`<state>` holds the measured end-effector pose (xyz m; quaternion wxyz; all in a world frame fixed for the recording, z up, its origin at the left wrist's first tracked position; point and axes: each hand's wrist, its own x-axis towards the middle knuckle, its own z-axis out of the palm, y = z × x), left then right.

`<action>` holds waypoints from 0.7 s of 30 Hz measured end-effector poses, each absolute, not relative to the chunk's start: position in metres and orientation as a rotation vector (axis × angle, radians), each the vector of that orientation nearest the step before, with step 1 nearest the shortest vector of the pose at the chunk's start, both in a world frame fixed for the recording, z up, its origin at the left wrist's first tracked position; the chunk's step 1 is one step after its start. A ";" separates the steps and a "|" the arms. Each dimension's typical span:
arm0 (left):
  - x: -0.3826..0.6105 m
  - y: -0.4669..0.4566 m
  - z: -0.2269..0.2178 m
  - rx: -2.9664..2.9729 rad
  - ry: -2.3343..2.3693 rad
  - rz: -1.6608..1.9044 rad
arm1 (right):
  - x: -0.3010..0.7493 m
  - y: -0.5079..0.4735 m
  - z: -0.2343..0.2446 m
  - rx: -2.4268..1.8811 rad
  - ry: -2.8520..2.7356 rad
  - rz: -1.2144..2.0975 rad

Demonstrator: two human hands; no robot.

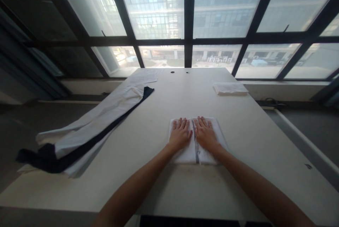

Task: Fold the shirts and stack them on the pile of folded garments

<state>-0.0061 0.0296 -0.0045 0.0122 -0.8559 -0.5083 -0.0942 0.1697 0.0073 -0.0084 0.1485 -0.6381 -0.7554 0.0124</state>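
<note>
A white folded garment point(185, 155) lies flat on the white table in front of me, with a dark grey strip running down its middle. My left hand point(181, 131) rests flat on its left half, fingers stretched out and pointing away from me. On the right half lies my right hand point(204, 131), also flat with its fingers extended. The two hands are side by side, one on each side of the dark strip. Neither hand grips the cloth. Whatever lies under the palms is hidden.
Along the left table edge lie loose white garments point(97, 114) with a navy piece point(50, 160), partly hanging over. A folded white cloth point(230, 88) sits at the far right of the table point(182, 103). Large windows point(159, 8) stand behind. A small dark mark point(308, 166) shows at right.
</note>
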 end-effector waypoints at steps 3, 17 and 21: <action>0.002 0.028 -0.009 -2.661 -1.608 -0.268 | 0.169 0.007 -0.007 -1.839 -2.173 0.030; 0.000 0.002 0.004 -2.751 -1.538 -0.277 | 0.158 -0.056 -0.005 -1.770 -2.177 0.049; 0.004 -0.014 -0.007 -2.818 -1.444 -0.231 | 0.152 -0.069 -0.013 -1.762 -2.201 0.047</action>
